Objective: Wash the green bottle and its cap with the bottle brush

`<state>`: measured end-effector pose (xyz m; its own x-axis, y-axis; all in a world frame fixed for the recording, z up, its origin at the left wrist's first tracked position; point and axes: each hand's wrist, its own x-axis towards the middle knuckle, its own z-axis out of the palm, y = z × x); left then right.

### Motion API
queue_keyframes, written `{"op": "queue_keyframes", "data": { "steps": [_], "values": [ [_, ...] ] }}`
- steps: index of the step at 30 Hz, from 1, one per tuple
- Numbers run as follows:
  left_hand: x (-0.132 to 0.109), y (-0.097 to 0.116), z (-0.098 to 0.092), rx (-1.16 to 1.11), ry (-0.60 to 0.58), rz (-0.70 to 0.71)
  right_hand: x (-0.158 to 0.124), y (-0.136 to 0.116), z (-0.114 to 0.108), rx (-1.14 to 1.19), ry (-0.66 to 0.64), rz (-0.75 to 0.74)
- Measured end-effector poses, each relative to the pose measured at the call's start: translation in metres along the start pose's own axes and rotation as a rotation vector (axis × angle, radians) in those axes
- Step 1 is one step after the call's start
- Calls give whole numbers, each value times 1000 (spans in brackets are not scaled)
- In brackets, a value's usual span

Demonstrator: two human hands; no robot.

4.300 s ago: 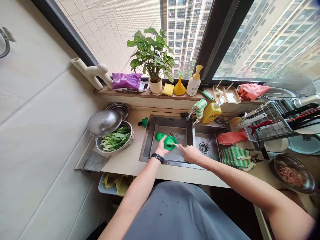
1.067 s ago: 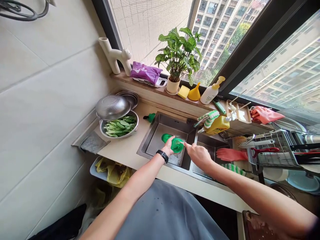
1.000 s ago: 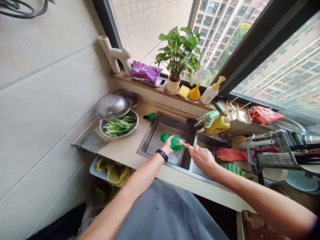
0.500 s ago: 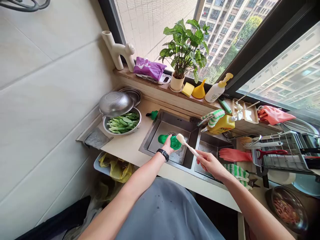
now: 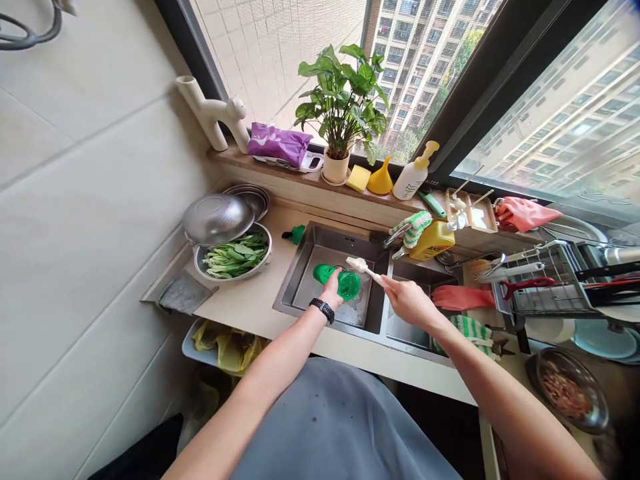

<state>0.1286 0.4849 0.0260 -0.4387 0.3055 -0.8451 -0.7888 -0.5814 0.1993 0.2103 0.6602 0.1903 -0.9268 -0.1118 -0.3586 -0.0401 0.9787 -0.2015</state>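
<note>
Left hand (image 5: 331, 289): fingers (image 5: 336, 275) curled tight around a green plastic container (image 5: 349, 285), held over the left basin of a stainless steel sink (image 5: 320, 235), centre of frame. Right hand (image 5: 410, 301): fingers pinched narrowly on the handle of a white brush (image 5: 361, 267) — its head just beside the container's upper edge. Steel bowl of leafy greens (image 5: 235, 257) on the counter (image 5: 250, 310), left of the sink.

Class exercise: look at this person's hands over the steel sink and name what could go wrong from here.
The green plastic container is held only by the left hand above the steel sink, so it might slip. The white brush in the right hand could flick drops onto the black wristwatch or the leafy greens in the steel bowl.
</note>
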Motion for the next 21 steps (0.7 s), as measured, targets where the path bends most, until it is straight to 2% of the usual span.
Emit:
{"op": "queue_keyframes", "data": {
  "steps": [4, 9, 13, 17, 21],
  "values": [
    [-12, 5, 5, -6, 4, 14, 1, -16, 2, 76, -38, -44],
    [-26, 6, -2, -49, 35, 118, -4, -2, 15, 84, -86, 30],
    [-33, 8, -9, -107, -40, 122, -31, 1, 23, 128, 2, 92],
    [-33, 7, -10, -113, -128, 142, -44, -24, 32, 149, -24, 20],
    [-29, 1, -9, -99, -155, 144, -18, -51, 36, 72, -97, 16]
  ]
}}
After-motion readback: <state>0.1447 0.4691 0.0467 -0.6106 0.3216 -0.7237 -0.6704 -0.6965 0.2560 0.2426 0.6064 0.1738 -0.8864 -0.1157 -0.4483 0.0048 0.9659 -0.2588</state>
